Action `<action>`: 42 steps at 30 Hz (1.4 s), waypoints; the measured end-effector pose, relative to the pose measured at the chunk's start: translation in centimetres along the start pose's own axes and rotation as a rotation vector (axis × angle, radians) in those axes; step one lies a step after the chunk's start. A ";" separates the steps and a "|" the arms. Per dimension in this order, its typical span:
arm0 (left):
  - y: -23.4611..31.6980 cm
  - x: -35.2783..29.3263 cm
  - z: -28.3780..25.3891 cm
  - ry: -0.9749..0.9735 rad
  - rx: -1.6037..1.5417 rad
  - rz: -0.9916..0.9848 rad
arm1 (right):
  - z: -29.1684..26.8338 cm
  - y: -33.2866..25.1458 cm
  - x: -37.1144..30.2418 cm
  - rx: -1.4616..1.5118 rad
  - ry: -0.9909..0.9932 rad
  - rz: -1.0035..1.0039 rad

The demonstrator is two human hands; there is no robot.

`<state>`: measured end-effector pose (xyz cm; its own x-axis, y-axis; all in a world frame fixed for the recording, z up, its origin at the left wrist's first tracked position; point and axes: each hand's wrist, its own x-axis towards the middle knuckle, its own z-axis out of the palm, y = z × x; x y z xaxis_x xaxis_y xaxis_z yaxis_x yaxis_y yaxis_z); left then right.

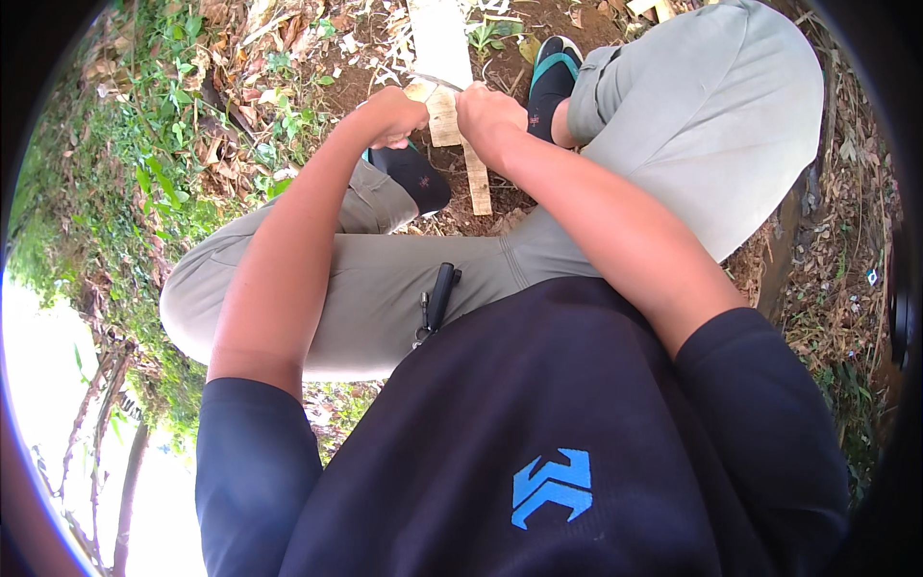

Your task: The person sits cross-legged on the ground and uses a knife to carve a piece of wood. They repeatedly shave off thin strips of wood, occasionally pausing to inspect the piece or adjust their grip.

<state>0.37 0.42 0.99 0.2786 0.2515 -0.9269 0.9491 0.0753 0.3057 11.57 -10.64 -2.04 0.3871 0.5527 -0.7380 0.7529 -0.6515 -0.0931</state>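
A thin, dark, curved blade (437, 81) spans the gap between my two fists, above a pale wooden plank (438, 43). My right hand (490, 111) is closed at the blade's right end, which runs into the fist; any handle is hidden by the fingers. At the other end, my left hand (392, 115) is curled closed beside the wood. What lies in that grip is hidden. Below the blade is a light wooden block (443, 120), and a narrower wooden strip (478, 183) reaches toward me from under it.
My bent legs in grey-green trousers (692, 125) frame the work. Dark footwear with teal straps (550, 82) is close to the right hand. A black key holder (441, 296) lies against my lap. Dry leaves and shavings (356, 43) cover soil, with green plants (154, 183) at left.
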 end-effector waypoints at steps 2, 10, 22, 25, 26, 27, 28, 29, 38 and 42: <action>0.6 -0.5 0.1 -0.016 0.024 0.021 | -0.4 -0.1 1.7 -0.111 -0.003 -0.033; 1.7 -0.1 0.0 -0.001 0.013 -0.041 | -3.7 0.1 1.8 -0.201 -0.153 -0.098; 0.8 0.1 1.5 0.032 -0.009 -0.030 | -4.4 -0.4 -1.4 -0.124 -0.182 0.012; 0.6 0.5 1.3 0.026 0.000 -0.028 | -3.0 -0.6 -1.2 -0.079 -0.088 0.041; 0.8 0.5 1.3 0.031 0.014 -0.026 | -2.1 -0.6 -0.8 -0.061 -0.033 0.041; 0.9 0.5 1.4 0.035 0.029 -0.024 | -1.4 -0.4 -0.3 -0.044 0.022 0.041; 0.9 0.6 1.3 0.028 0.016 -0.028 | -1.9 -0.5 -0.4 -0.041 -0.026 0.020; 0.8 0.4 1.1 0.016 0.005 -0.034 | -2.7 -0.8 -0.7 -0.036 -0.077 0.001; 1.2 0.6 0.9 -0.038 0.006 -0.029 | -1.6 -0.5 2.2 -0.045 0.005 -0.038; 1.2 0.2 0.5 -0.026 0.021 -0.033 | -2.3 0.0 2.1 -0.070 -0.144 0.005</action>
<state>1.69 0.09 1.03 0.2501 0.2242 -0.9419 0.9608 0.0627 0.2700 13.62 -8.27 -2.05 0.3145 0.4662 -0.8269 0.7881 -0.6138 -0.0463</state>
